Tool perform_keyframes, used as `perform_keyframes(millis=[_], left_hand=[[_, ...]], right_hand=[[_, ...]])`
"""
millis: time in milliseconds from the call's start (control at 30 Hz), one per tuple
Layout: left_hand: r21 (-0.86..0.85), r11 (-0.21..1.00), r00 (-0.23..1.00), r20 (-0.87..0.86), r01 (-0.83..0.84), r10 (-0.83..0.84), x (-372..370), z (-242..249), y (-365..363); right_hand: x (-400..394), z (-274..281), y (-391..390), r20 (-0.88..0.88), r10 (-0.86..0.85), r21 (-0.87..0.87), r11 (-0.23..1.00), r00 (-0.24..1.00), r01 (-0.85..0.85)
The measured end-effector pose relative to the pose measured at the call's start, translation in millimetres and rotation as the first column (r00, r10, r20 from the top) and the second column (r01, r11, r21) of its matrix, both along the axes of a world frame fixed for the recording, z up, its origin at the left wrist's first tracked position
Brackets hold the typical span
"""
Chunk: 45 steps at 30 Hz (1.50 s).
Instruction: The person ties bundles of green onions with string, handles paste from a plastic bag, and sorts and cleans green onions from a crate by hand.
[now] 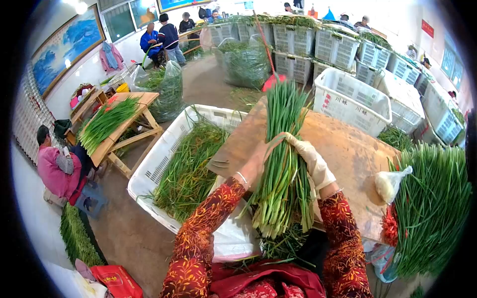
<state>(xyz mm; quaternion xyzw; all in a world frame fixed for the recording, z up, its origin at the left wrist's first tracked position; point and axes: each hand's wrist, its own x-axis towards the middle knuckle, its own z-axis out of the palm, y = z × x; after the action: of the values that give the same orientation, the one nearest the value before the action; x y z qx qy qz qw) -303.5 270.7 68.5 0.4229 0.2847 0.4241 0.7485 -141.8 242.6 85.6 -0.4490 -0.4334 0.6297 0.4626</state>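
Note:
A thick bunch of garlic chives [280, 193] is gripped between my hands, its pale cut ends toward me and its green tips pointing away over the wooden board [348, 154]. My left hand [259, 160], bare with a bracelet at the wrist, is wrapped round the left side of the bunch. On the other side, my right hand [314, 161] in a pale glove closes round it, and the fingers of both meet on top. At the board's right edge lie a tied white plastic bag [392, 184] and a bundle of red ties [390, 226].
To my left stands a white crate [144, 181] with loose green leaves [191, 166]. A large heap of chives [432, 208] is at the right. Beyond the board are an open white crate [353, 102] and stacked crates [338, 47]. A person [59, 166] sits near another worktable [144, 102].

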Motion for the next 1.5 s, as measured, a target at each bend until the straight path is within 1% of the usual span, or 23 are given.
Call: perform_keyframes(millis=[67,167,200,233,267,300,400,467,500,567,600,633,700,800,900,933,1033,1100,1167,1267,1367,1433,1500], left_hand=[[-0.015,1.0,1.0,-0.001,-0.001,0.001,-1.3,42.2,-18.4],[0.393,0.915,0.996,0.034,-0.088,0.081,5.8,110.2,-25.8],[0.484,0.867,0.991,0.007,-0.12,0.134,5.1,135.4,-27.5],[0.574,0.806,0.982,-0.011,-0.147,0.187,4.0,157.2,-29.2],[0.574,0.805,0.982,-0.011,-0.147,0.187,5.9,174.2,-30.8],[0.629,0.764,0.988,0.044,-0.143,0.149,7.3,188.0,-32.0],[0.717,0.678,0.986,0.095,-0.164,0.138,9.6,194.8,-22.4],[0.801,0.564,0.957,0.036,-0.199,0.288,8.6,184.5,-13.2],[0.801,0.563,0.957,0.038,-0.201,0.287,8.3,173.3,-8.5],[0.758,0.621,0.957,0.014,-0.2,0.291,10.3,147.5,3.6],[0.804,0.566,0.956,0.012,-0.183,0.292,9.6,139.2,8.6],[0.8,0.571,0.956,0.012,-0.184,0.292,9.8,136.7,11.5],[0.755,0.642,0.953,-0.082,-0.131,0.291,8.9,131.9,14.3],[0.814,0.569,0.912,-0.136,-0.12,0.386,10.2,133.1,20.7],[0.861,0.484,0.878,-0.105,-0.155,0.467,16.0,137.0,29.0],[0.85,0.488,0.888,-0.058,-0.195,0.456,18.0,140.3,31.1],[0.862,0.426,0.869,0.034,-0.276,0.494,20.1,163.5,29.4],[0.85,0.465,0.899,0.022,-0.247,0.438,15.1,180.2,17.4],[0.854,0.47,0.908,0.007,-0.223,0.418,10.8,172.8,25.6],[0.672,0.71,0.946,-0.043,-0.21,0.32,12.4,156.2,16.9],[0.71,0.674,0.944,-0.038,-0.205,0.327,14.3,150.4,21.0],[0.751,0.623,0.928,-0.037,-0.219,0.371,16.2,153.0,22.0],[0.742,0.607,0.913,0.017,-0.284,0.407,17.8,155.9,22.3]], right_hand=[[-4.1,28.8,-8.4,0.008,-0.054,0.352,0.935,0.999,0.047],[-8.8,104.8,-31.0,-0.094,-0.023,0.512,0.856,0.995,0.068],[-9.7,124.1,-32.0,-0.103,-0.031,0.59,0.803,0.994,0.086],[0.0,130.7,-9.6,-0.004,-0.194,0.665,0.732,0.981,0.147],[2.7,145.2,-7.3,0.022,-0.234,0.675,0.721,0.972,0.158],[1.1,160.7,-15.4,0.015,-0.136,0.73,0.678,0.991,0.083],[1.0,166.3,2.0,-0.032,-0.127,0.769,0.631,0.991,0.106],[5.9,152.8,20.4,-0.05,-0.168,0.837,0.53,0.985,0.133],[10.2,140.3,29.9,-0.008,-0.307,0.898,0.416,0.952,0.141],[21.6,108.9,56.3,0.111,-0.341,0.875,0.479,0.934,0.07],[10.5,108.5,35.4,0.037,-0.182,0.779,0.621,0.983,0.085],[6.4,105.7,28.0,0.012,-0.172,0.723,0.682,0.985,0.11],[10.1,100.5,34.0,-0.013,-0.123,0.675,0.731,0.992,0.099],[12.4,107.4,37.2,0.078,-0.134,0.617,0.785,0.988,0.058],[4.7,110.3,38.1,-0.034,-0.121,0.648,0.753,0.992,0.114],[2.0,114.5,37.2,-0.029,-0.193,0.645,0.746,0.981,0.166],[0.7,140.5,31.2,-0.059,-0.146,0.693,0.706,0.988,0.146],[2.5,152.8,30.0,-0.056,-0.157,0.713,0.685,0.986,0.15],[5.4,156.5,22.6,0.061,-0.066,0.696,0.718,0.996,0.005],[6.5,138.6,37.0,0.13,-0.006,0.728,0.679,0.992,-0.091],[-1.6,133.5,35.8,0.077,-0.031,0.723,0.689,0.997,-0.035],[-1.7,143.2,34.9,0.224,-0.094,0.696,0.712,0.97,-0.092],[-0.9,146.2,40.5,0.212,-0.119,0.732,0.677,0.97,-0.077]])
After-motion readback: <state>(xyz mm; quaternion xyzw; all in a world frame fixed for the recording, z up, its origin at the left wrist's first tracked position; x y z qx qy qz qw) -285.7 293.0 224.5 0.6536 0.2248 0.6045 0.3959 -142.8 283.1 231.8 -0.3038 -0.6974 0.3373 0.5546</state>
